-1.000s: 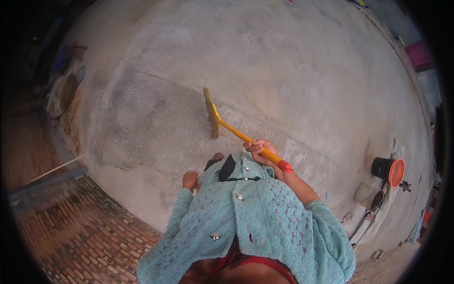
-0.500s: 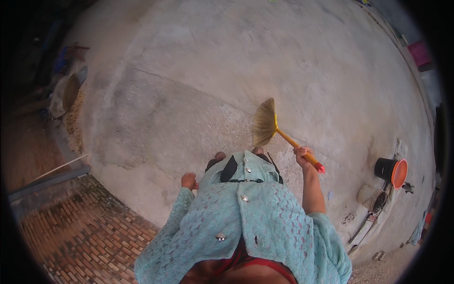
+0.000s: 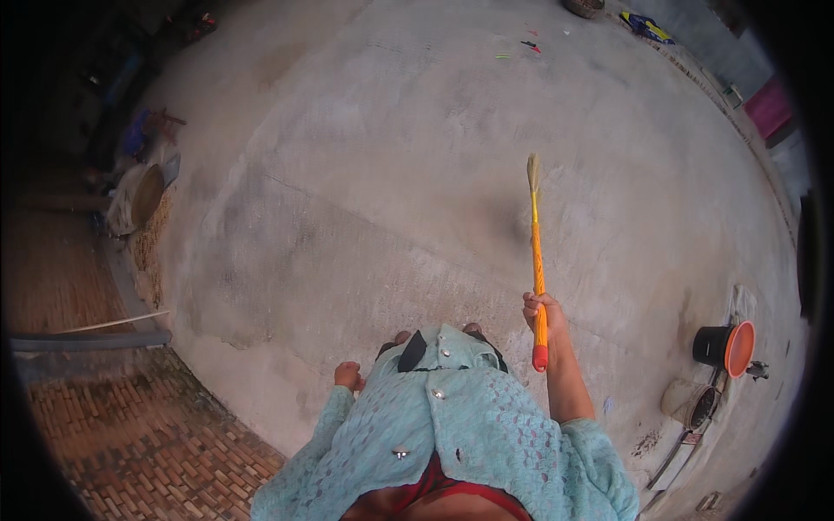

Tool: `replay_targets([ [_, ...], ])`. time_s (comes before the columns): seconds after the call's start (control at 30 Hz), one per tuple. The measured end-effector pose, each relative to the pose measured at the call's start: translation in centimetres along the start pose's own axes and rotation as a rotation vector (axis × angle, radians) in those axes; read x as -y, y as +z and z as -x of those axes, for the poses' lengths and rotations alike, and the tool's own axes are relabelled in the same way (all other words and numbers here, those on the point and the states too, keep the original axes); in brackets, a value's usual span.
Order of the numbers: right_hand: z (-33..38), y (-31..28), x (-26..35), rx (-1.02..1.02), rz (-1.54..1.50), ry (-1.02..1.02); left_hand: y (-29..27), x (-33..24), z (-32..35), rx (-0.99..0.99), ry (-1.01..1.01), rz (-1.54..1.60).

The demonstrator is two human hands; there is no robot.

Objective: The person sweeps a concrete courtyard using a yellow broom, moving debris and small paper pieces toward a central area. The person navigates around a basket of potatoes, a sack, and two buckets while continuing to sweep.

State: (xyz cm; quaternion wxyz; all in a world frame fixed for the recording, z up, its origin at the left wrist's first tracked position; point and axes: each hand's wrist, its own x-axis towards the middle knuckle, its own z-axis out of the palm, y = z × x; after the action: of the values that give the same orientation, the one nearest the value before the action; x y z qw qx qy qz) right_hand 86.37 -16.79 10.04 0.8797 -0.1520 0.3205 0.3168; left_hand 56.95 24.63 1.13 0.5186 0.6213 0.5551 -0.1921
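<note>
Concrete floor (image 3: 408, 165) | hands: right (image 3: 552, 313) forward, gripping broom (image 3: 538, 252) | left (image 3: 349, 376) loosely curled

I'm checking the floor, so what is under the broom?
Grey floor shows on both sides of the broom, held in the right hand, with a dark patch to the broom's left. The strip the broom itself covers cannot be seen.

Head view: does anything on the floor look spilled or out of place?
A red scrap and a green scrap lie beyond the broom, near the top, looking like stray litter. At left, loose tan material beside a round container may be a spill.
</note>
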Motion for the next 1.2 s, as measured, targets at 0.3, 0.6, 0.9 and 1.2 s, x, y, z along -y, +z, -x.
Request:
replay_targets([
  [0.3,-2.9,5.1,-5.0,0.348,-0.239,0.361,0.4,-3.3,4.8,-0.109,0.087,-0.101],
  [0.6,-13.6,3.9,-9.2,0.32,-0.411,0.541,-0.4,-0.1,5.6,-0.174,0.043,0.077],
  [0.9,-13.4,4.4,-0.1,-0.05,-0.489,0.235,-2.4,4.0,-1.5,0.067,0.389,-0.864],
  [1.2,-10.6,11.0,1.4,-0.123,-0.073,0.004,2.4,-10.4,-10.7,-0.095,0.231,-0.216],
])
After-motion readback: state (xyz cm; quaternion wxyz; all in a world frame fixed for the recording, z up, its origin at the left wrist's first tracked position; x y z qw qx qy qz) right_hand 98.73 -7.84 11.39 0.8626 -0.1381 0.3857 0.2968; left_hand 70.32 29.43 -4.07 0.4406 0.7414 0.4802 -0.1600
